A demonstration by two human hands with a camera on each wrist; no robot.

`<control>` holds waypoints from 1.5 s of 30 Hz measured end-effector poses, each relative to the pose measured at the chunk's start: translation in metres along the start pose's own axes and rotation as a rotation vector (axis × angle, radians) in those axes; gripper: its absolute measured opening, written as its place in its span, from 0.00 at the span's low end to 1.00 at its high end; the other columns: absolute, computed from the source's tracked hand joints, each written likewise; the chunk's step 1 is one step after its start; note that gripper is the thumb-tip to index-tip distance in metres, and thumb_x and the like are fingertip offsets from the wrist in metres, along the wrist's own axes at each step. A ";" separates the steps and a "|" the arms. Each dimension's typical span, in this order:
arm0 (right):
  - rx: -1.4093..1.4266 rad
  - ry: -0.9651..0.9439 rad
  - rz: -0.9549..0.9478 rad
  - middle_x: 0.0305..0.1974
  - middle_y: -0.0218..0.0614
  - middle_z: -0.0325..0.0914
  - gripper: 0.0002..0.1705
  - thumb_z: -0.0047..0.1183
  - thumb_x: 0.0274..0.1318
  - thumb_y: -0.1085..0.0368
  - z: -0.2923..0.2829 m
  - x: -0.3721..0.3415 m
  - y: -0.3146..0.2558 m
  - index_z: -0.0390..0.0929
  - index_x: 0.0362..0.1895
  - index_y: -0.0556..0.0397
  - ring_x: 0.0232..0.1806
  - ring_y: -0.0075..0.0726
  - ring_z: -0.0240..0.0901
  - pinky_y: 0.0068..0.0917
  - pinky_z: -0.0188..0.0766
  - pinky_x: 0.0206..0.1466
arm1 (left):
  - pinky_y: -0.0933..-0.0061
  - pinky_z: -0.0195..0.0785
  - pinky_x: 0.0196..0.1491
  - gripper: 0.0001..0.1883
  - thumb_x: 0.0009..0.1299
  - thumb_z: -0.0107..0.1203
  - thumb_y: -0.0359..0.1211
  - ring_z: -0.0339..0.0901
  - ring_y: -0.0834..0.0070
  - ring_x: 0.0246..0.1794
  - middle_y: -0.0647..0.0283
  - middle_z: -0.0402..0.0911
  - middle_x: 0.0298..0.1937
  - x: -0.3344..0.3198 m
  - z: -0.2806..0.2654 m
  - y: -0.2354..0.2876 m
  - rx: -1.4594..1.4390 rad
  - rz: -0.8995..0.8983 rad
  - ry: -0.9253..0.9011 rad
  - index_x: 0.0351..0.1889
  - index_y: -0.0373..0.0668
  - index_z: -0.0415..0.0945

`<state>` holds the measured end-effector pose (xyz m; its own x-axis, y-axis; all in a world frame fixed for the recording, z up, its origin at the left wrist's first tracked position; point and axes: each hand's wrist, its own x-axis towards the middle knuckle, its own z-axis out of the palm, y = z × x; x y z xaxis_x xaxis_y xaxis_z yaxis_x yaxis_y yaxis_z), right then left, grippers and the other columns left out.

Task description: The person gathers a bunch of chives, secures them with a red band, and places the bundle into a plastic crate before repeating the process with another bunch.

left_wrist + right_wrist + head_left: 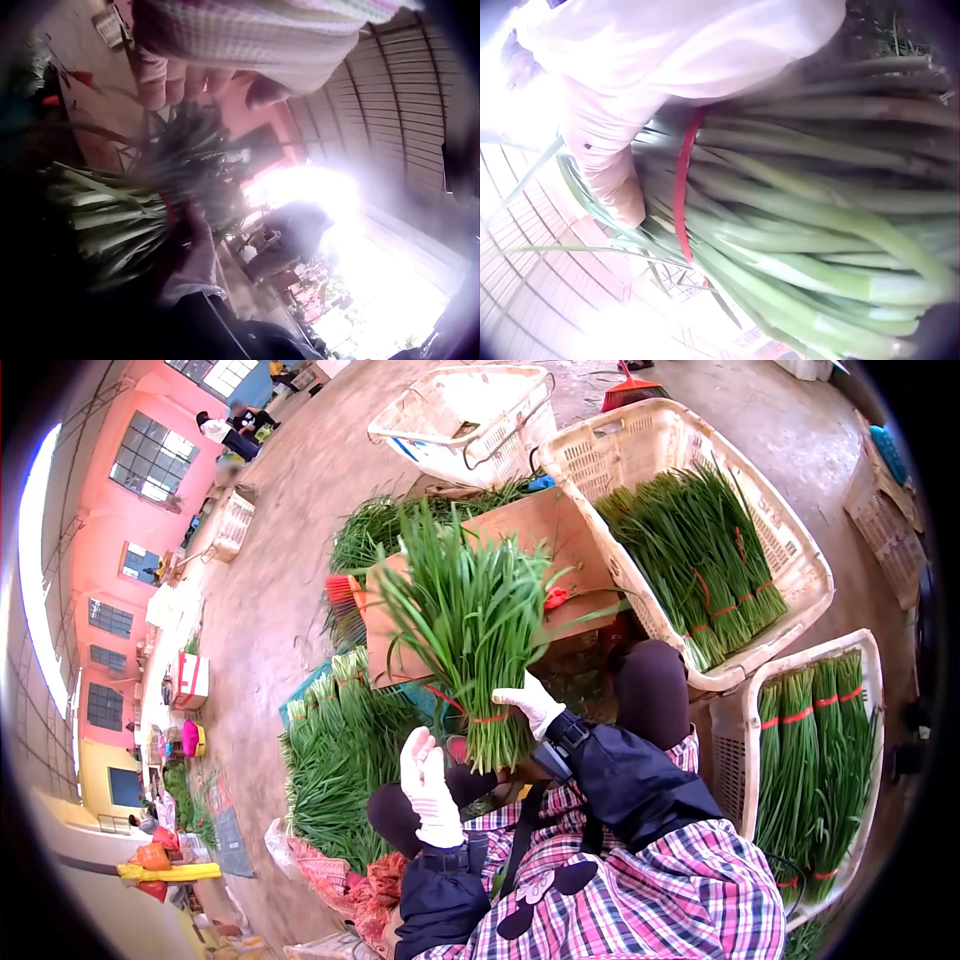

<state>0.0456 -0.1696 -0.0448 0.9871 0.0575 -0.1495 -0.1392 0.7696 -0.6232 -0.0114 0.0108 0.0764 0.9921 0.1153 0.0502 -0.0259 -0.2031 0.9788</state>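
Note:
A bundle of green chives [465,610] stands upright before me, leaves up and pale cut stems down. A red band [682,187] circles it close above the stem ends. My right hand [532,705], in a white glove, grips the bundle beside this band, and its thumb lies across the stems. In the right wrist view the stems fan out below the band. My left hand [430,790] is raised to the left of the bundle, apart from it, fingers fairly straight and holding nothing. Its bare fingertips [154,94] poke out of the striped glove in the left wrist view.
A cardboard sheet [575,545] lies behind the bundle. Crates of banded chives, one large [800,550] and one narrow [875,760], stand at right. More chives [345,760] are heaped at left near a red mesh bag [375,895]. An open white crate [430,450] stands farther back.

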 end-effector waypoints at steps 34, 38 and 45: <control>-0.161 0.108 -0.141 0.64 0.37 0.65 0.54 0.63 0.45 0.77 0.049 -0.016 -0.004 0.47 0.75 0.50 0.61 0.34 0.66 0.32 0.64 0.64 | 0.66 0.73 0.53 0.23 0.65 0.62 0.36 0.78 0.69 0.48 0.64 0.80 0.50 0.056 0.037 -0.094 -0.623 -0.455 -0.033 0.58 0.41 0.73; -0.325 0.120 -0.205 0.64 0.36 0.66 0.53 0.63 0.45 0.77 0.044 -0.017 0.011 0.48 0.75 0.53 0.62 0.32 0.65 0.30 0.62 0.65 | 0.60 0.69 0.59 0.23 0.70 0.55 0.43 0.77 0.63 0.53 0.60 0.79 0.55 0.045 0.040 -0.070 -0.799 -0.674 -0.074 0.59 0.41 0.73; -0.312 0.084 -0.012 0.65 0.35 0.65 0.52 0.62 0.50 0.76 0.036 -0.017 0.018 0.47 0.75 0.50 0.62 0.30 0.64 0.29 0.63 0.65 | 0.57 0.68 0.60 0.21 0.70 0.51 0.42 0.78 0.61 0.52 0.58 0.80 0.55 0.060 0.018 -0.118 -0.959 -0.709 -0.142 0.56 0.40 0.75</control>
<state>0.0291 -0.1334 -0.0259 0.9806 -0.0128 -0.1957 -0.1584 0.5371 -0.8285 0.0537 0.0244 -0.0397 0.8256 -0.2116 -0.5231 0.5102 0.6759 0.5318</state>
